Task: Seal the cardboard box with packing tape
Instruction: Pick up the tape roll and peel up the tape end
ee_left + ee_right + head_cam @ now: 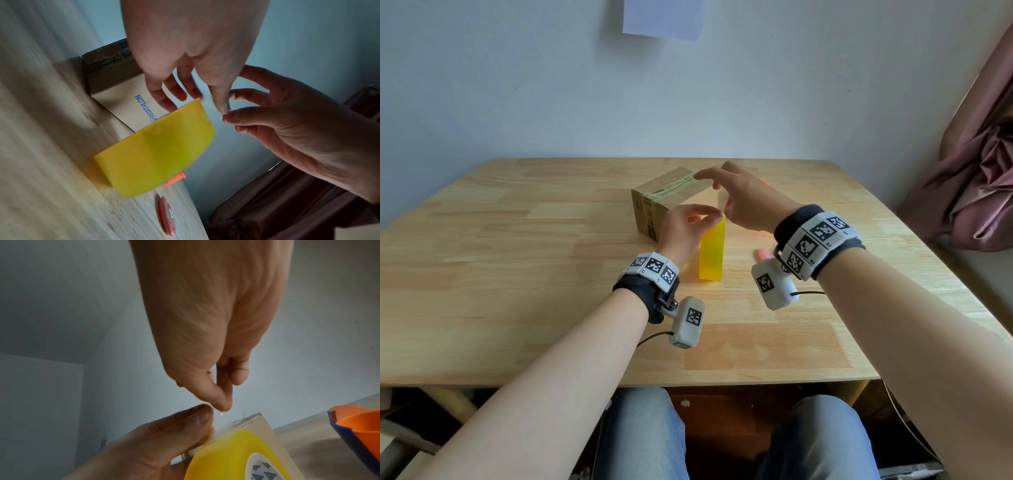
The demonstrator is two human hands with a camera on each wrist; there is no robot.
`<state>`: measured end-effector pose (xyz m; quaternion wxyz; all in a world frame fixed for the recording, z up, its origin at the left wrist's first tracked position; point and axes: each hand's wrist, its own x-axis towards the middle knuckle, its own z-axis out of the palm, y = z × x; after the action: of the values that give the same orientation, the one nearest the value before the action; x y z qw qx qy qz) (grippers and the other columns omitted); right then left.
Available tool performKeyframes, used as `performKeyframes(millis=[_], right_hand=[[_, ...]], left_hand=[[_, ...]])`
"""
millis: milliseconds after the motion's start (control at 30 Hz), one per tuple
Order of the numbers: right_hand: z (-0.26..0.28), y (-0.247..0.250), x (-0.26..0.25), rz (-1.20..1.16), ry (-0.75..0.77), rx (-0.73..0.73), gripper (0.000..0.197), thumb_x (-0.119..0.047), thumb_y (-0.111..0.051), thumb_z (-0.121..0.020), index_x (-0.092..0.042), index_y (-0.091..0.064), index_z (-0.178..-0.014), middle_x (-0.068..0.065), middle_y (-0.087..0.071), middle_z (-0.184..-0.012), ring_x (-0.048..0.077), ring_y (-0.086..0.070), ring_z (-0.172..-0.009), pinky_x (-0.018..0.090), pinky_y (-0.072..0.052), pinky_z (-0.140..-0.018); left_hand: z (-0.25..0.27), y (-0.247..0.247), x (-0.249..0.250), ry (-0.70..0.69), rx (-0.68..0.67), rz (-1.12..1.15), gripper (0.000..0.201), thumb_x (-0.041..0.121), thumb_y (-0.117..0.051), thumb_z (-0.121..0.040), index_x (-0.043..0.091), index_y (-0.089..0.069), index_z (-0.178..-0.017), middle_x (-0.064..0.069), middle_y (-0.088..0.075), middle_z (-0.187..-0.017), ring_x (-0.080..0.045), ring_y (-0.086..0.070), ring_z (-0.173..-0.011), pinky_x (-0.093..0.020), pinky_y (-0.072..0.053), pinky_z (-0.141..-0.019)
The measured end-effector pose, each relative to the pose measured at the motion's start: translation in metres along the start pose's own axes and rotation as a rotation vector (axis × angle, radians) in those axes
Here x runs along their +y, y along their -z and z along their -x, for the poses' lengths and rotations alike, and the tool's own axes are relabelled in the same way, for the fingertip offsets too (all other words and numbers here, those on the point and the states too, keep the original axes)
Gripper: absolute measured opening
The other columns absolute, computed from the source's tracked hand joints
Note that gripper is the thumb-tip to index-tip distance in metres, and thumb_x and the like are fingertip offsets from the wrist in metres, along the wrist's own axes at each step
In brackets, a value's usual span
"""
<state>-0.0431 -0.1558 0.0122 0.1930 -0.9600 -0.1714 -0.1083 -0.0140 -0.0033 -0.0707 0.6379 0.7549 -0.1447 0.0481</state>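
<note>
Beside the DECATHLON-printed box (131, 104), both hands' fingers (221, 100) pinch the tape (712, 253).

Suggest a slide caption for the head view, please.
Both hands, left hand and right hand, pinch tape above an upright yellow tape roll beside the cardboard box.

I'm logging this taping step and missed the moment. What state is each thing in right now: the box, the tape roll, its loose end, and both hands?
Brown cardboard box: closed, on the table, tape strip already along its top.
Yellow packing tape roll: standing on edge beside the box.
Clear loose tape end: peeled up from the roll, uncut.
Left hand: fingertips pinching the tape end at the roll's top.
Right hand: thumb and finger pinching the tape end.
Orange cutter: lying unused on the table.
</note>
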Motion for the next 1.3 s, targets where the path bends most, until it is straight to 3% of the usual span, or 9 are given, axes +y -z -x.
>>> performKeyframes(millis=[167,300,600,667,767,933,1033,1167,1300], right_hand=[[0.001,-0.005,0.005,-0.041,-0.063,0.116,0.04,0.002,-0.072,-0.085,-0.018,-0.064,-0.119,0.005,-0.057,-0.12,0.016,-0.063,-0.093,0.033,-0.057,-0.082],[0.006,-0.009,0.012,-0.025,-0.16,0.18,0.005,-0.02,-0.08,-0.083,-0.021,-0.076,-0.087,-0.001,-0.064,-0.106,0.015,-0.064,-0.09,0.027,-0.051,-0.079],[0.008,-0.02,0.014,-0.203,-0.271,0.126,0.009,-0.021,-0.078,-0.087,-0.019,-0.083,-0.094,-0.014,-0.066,-0.084,0.018,-0.072,-0.082,0.026,-0.059,-0.073],[0.008,-0.022,0.016,-0.217,-0.26,0.109,0.012,-0.023,-0.078,-0.087,-0.02,-0.083,-0.097,-0.013,-0.067,-0.09,0.007,-0.067,-0.077,0.004,-0.047,-0.06],[0.01,-0.024,0.017,-0.224,-0.235,0.092,0.015,-0.025,-0.08,-0.086,-0.019,-0.083,-0.1,-0.013,-0.066,-0.09,-0.008,-0.056,-0.073,-0.005,-0.034,-0.055],[0.012,-0.025,0.018,-0.225,-0.24,0.108,0.014,-0.027,-0.074,-0.092,-0.018,-0.081,-0.101,-0.009,-0.071,-0.097,-0.003,-0.057,-0.079,-0.005,-0.036,-0.059],[0.013,-0.023,0.017,-0.224,-0.229,0.097,0.017,-0.029,-0.072,-0.094,-0.019,-0.081,-0.105,-0.004,-0.075,-0.108,0.005,-0.061,-0.092,0.002,-0.036,-0.065],[0.013,-0.021,0.017,-0.222,-0.249,0.058,0.02,-0.033,-0.071,-0.094,-0.021,-0.08,-0.108,-0.008,-0.074,-0.104,-0.005,-0.058,-0.076,0.003,-0.035,-0.059],[0.012,-0.022,0.021,-0.237,-0.276,0.086,0.02,-0.036,-0.074,-0.091,-0.02,-0.082,-0.101,-0.014,-0.068,-0.088,-0.012,-0.055,-0.07,0.001,-0.034,-0.055]], left_hand=[[0.0,0.0,0.004,0.064,-0.011,0.039,0.009,0.029,-0.079,-0.089,0.036,-0.079,-0.083,0.007,-0.079,-0.093,-0.014,-0.071,-0.094,-0.037,-0.055,-0.092],[-0.001,0.003,0.006,0.149,0.001,0.098,0.007,0.029,-0.081,-0.087,0.034,-0.08,-0.082,0.007,-0.08,-0.096,-0.023,-0.074,-0.104,-0.041,-0.059,-0.095],[-0.001,0.003,0.009,0.243,-0.036,0.186,0.005,0.022,-0.08,-0.091,0.026,-0.08,-0.094,0.011,-0.077,-0.089,-0.005,-0.07,-0.085,-0.017,-0.052,-0.062],[-0.002,0.004,0.008,0.253,-0.027,0.206,0.006,0.021,-0.082,-0.089,0.027,-0.081,-0.09,0.01,-0.078,-0.089,-0.009,-0.071,-0.087,-0.023,-0.056,-0.068],[-0.004,0.006,0.007,0.266,-0.027,0.212,0.005,0.024,-0.084,-0.087,0.029,-0.082,-0.087,0.007,-0.08,-0.093,-0.02,-0.074,-0.1,-0.039,-0.061,-0.085],[-0.005,0.012,0.008,0.253,-0.07,0.231,0.013,0.028,-0.077,-0.093,0.03,-0.077,-0.106,0.003,-0.075,-0.104,-0.015,-0.068,-0.097,-0.031,-0.055,-0.07],[-0.003,0.013,0.008,0.23,-0.127,0.165,0.01,0.031,-0.075,-0.095,0.03,-0.078,-0.105,0.002,-0.075,-0.108,-0.017,-0.065,-0.098,-0.033,-0.056,-0.075],[-0.005,0.013,0.008,0.204,-0.061,0.123,0.003,0.028,-0.077,-0.094,0.028,-0.08,-0.096,0.011,-0.073,-0.103,-0.011,-0.065,-0.099,-0.028,-0.055,-0.077],[-0.007,0.012,0.006,0.214,-0.043,0.098,0.012,0.028,-0.078,-0.093,0.021,-0.081,-0.102,0.013,-0.072,-0.098,-0.008,-0.065,-0.094,-0.03,-0.057,-0.082]])
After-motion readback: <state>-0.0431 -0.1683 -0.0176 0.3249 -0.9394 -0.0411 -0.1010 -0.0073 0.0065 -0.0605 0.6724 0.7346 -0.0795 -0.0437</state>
